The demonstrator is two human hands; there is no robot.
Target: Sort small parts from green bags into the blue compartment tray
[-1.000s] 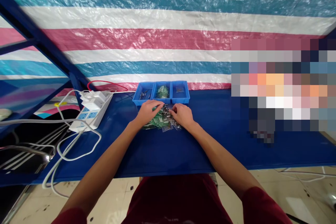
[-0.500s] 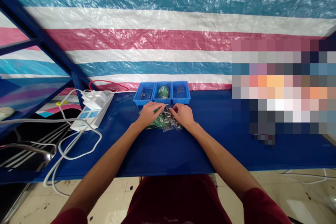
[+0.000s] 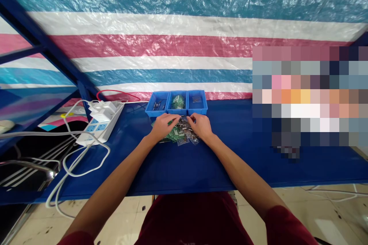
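My left hand (image 3: 163,125) is at the left of a loose pile, its thumb and fingertips drawn together in a pinch. Opposite it, my right hand (image 3: 200,125) is also pinched, at the pile's right edge. A thin, dark sliver shows between the fingertips, too small to name. Green pieces in clear wrap (image 3: 174,134) make up the left of the pile. Small silver metal pins (image 3: 185,125) lie in the middle, and small clear plastic bags (image 3: 183,141) are at the front right. My fingers hide part of the pile.
Behind the pile stands a blue three-compartment tray (image 3: 177,113): metal pins left, green pieces middle, small flat pieces right. A white power strip (image 3: 100,130) with plugs and looping white cables (image 3: 86,174) lies left on the blue table (image 3: 184,172). The right side is blurred out.
My fingertips stay close together over the pile, and the right hand has shifted slightly upward toward the left fingertips. The tray and pile look the same.
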